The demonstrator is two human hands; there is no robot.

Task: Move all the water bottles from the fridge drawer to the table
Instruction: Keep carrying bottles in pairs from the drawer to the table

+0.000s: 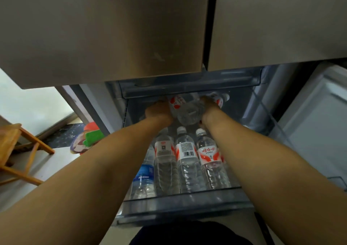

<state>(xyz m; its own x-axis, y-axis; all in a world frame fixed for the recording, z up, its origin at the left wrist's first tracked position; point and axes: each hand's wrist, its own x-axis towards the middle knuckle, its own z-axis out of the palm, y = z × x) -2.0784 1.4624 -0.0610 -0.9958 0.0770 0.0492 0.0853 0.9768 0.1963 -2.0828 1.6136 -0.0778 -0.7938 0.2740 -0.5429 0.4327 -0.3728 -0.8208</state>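
Note:
The fridge drawer (184, 203) is pulled out below the closed upper doors. Several clear water bottles lie in it side by side: one with a blue label (144, 177) at the left, then three with red and white labels (165, 160), (187, 162), (212, 162). Both my arms reach to the drawer's back. My left hand (159, 111) grips a red-labelled bottle (185, 109) lifted above the others. My right hand (210, 109) curls round another red-labelled bottle (218, 99) near the back wall; its fingers are partly hidden.
Steel fridge doors (112, 28) hang close overhead. A wooden stool (16, 150) stands on the floor at the left, beside a red and green object (90, 137). A white fridge side panel (319, 128) lies to the right of the drawer.

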